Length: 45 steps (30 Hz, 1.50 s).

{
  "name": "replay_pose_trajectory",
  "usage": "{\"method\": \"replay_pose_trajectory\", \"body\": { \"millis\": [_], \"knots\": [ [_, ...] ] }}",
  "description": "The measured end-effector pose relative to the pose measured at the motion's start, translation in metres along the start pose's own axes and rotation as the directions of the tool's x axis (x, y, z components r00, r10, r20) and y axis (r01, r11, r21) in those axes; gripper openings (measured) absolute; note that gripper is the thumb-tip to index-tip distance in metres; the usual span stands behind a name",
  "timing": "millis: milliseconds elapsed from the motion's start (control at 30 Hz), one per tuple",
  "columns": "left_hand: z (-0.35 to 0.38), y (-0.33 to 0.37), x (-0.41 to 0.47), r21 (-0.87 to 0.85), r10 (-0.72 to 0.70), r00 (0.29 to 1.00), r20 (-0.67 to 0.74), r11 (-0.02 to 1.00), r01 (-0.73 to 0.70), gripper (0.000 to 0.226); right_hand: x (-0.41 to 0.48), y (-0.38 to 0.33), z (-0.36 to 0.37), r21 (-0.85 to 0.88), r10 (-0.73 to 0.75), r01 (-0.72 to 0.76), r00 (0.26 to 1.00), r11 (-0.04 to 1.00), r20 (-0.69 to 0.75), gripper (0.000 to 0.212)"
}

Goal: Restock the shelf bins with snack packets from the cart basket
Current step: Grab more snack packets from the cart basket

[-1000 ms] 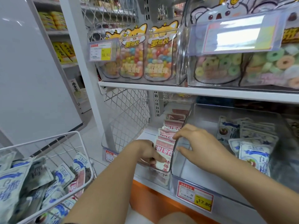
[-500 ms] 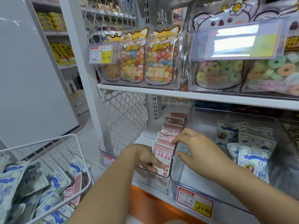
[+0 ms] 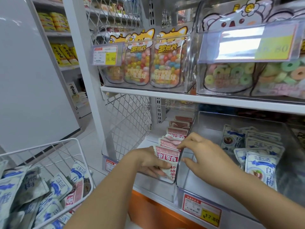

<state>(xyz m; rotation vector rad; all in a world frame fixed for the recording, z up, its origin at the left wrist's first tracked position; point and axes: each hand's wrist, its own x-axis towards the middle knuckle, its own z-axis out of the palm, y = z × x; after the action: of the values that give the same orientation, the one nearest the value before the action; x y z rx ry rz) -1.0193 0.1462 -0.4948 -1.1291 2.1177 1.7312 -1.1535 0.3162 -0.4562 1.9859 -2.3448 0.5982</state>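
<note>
Both hands are down in the lower shelf's clear bin (image 3: 153, 182), working on the row of red packets (image 3: 177, 131) standing on edge along its right side. The left hand (image 3: 146, 162) has its fingers (image 3: 156, 171) curled round the lower left edge of the front red packet (image 3: 168, 160), gripping it upright. The right hand (image 3: 203, 154) reaches across the wall of the neighbouring bin (image 3: 186, 182); its fingertips (image 3: 181, 145) rest on the packets' top edges, thumb held apart, grasping nothing.

These look like light, soft foil pouches: floppy faces, stiffer sealed rims, glossy and likely slippery. Squeeze the middle and it should buckle, so the sealed edge or a corner seems the better hold, as the left hand has it. A loose row like this will probably topple forward unless it is propped.

Down at the left, the cart basket (image 3: 49, 143) holds plenty more: a heap of blue-and-white packets (image 3: 57, 185) and 1 red packet (image 3: 74, 196) among them. That red one likely belongs in this row; the blue-and-white ones match the stock (image 3: 259, 164) in the neighbouring bin.
</note>
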Motion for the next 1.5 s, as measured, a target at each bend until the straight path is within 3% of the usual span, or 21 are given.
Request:
{"method": "replay_pose_trajectory", "body": {
  "millis": [367,500,600,800,933,1100,1367,1500],
  "knots": [
    [-0.008,0.007,-0.007,0.093,-0.045,0.996,-0.08,0.994,0.052,0.043,-0.001,-0.001,0.001,-0.014,0.008,-0.008,1.0,1.0,0.005,0.034],
    [-0.013,0.005,-0.011,0.124,-0.065,0.978,-0.199,0.988,0.091,0.098,0.0,-0.002,0.0,-0.016,0.022,-0.022,1.0,1.0,0.015,0.034],
    [-0.01,0.006,-0.024,0.289,0.009,0.943,-0.332,0.953,0.092,0.107,0.0,-0.004,-0.003,-0.015,0.027,-0.027,0.999,1.0,0.023,0.036],
    [0.007,-0.011,-0.089,0.548,0.402,0.734,-0.548,0.835,-0.048,0.065,0.002,-0.025,-0.015,-0.111,-0.028,0.025,0.999,0.993,-0.024,0.036],
    [0.011,-0.042,-0.159,0.666,0.518,0.593,-0.616,0.745,0.041,0.042,0.01,-0.073,-0.016,-0.004,-0.136,0.136,0.991,0.991,-0.019,0.032],
    [-0.008,-0.099,-0.251,0.619,0.497,0.444,-0.746,0.763,0.185,0.033,0.028,-0.16,0.006,0.219,-0.305,0.299,0.952,0.929,-0.004,0.026],
    [-0.032,-0.17,-0.375,0.457,0.382,0.251,-0.889,0.757,0.467,0.031,0.041,-0.301,0.067,0.495,-0.52,0.398,0.844,0.772,0.133,0.022],
    [-0.031,-0.185,-0.405,0.422,0.364,0.217,-0.906,0.732,0.535,0.034,0.038,-0.354,0.086,0.546,-0.565,0.384,0.798,0.744,0.208,0.026]
  ]
}}
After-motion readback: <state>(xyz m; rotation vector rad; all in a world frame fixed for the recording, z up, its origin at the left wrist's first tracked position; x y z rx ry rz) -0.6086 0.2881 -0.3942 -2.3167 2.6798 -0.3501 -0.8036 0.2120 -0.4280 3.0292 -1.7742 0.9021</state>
